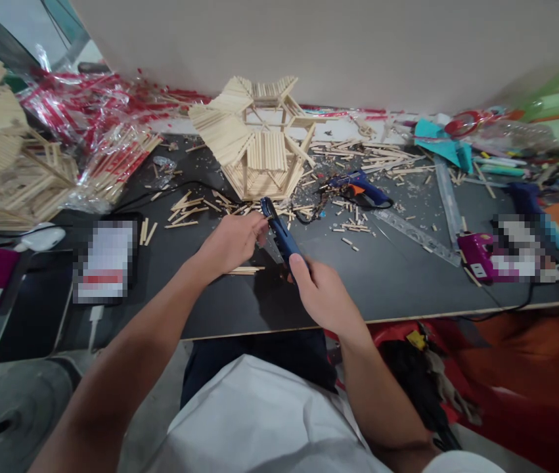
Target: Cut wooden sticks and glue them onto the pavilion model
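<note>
Dk.-blue tool (283, 235), slim, in grip of R hand (326, 292) (L hand (230, 243): hold unclear)

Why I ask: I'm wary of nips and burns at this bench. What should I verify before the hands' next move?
1. Right hand has hold of the blue-handled tool: ok, gripped around its lower part.
2. Left hand well clear of the tool's upper end: not ok, it is right beside it.
3. Stick pinched in the left hand: cannot tell, too small and partly hidden.
4. Glue gun out of the hands' way: ok, lying apart from both hands.
5. Glue gun cool: cannot tell from a picture.
6. Work spot free of loose sticks: not ok, some lie close by the left hand.
</note>
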Demonstrator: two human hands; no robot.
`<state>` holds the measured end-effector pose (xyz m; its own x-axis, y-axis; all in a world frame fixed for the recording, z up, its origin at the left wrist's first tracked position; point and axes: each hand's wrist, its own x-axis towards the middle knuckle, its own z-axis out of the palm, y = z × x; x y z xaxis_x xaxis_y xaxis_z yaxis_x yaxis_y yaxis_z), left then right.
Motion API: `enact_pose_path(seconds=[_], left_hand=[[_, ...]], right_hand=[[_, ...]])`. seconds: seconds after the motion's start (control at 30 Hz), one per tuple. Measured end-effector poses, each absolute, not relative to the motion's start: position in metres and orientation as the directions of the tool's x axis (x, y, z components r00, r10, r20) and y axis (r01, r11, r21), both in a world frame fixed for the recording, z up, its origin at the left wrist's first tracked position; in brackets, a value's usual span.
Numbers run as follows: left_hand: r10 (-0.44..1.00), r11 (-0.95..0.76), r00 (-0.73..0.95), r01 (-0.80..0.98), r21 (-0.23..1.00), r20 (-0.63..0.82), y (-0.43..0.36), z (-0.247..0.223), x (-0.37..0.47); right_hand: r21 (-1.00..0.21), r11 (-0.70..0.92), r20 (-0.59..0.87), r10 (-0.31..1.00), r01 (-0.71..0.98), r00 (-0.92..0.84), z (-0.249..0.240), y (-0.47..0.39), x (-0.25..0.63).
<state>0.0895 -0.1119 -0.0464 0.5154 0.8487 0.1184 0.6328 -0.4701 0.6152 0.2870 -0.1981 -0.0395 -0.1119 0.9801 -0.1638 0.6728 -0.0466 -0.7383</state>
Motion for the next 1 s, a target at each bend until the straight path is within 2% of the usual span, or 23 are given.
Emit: enact_pose_path(seconds=[0.1, 0.27, 0.47, 0.67, 0.8, 0.9, 1.0], left_hand=[[0.847, -0.473, 0.516, 0.625, 0.621, 0.126, -0.110, -0.049, 0.086], [0.810, -0.520, 0.582, 0.656, 0.547, 0.072, -0.109, -0.043, 0.080], [0.754, -0.548, 0.656, 0.649, 0.527, -0.023, -0.107, -0.031, 0.069], [0.715, -0.529, 0.693, 0.622, 0.577, -0.091, -0.107, -0.021, 0.058], [0.714, -0.397, 0.675, 0.609, 0.686, -0.186, -0.108, -0.013, 0.050], [0.691, -0.340, 0.675, 0.619, 0.708, -0.258, -0.106, -0.011, 0.042], [0.697, -0.460, 0.705, 0.579, 0.674, -0.130, -0.103, -0.013, 0.040]], right_hand=[[-0.685, -0.022, -0.159, 0.980, 0.728, -0.120, -0.040, -0.196, 0.285], [-0.634, -0.047, -0.205, 0.973, 0.772, -0.109, -0.044, -0.200, 0.277], [-0.411, -0.029, -0.220, 0.973, 0.911, -0.068, -0.041, -0.210, 0.268], [-0.299, -0.002, -0.196, 0.979, 0.954, -0.060, -0.046, -0.215, 0.259], [-0.291, 0.058, -0.111, 0.989, 0.955, -0.094, -0.055, -0.226, 0.261], [-0.287, 0.115, -0.026, 0.991, 0.951, -0.128, -0.057, -0.235, 0.268], [-0.221, 0.126, 0.080, 0.991, 0.967, -0.110, -0.058, -0.240, 0.276]])
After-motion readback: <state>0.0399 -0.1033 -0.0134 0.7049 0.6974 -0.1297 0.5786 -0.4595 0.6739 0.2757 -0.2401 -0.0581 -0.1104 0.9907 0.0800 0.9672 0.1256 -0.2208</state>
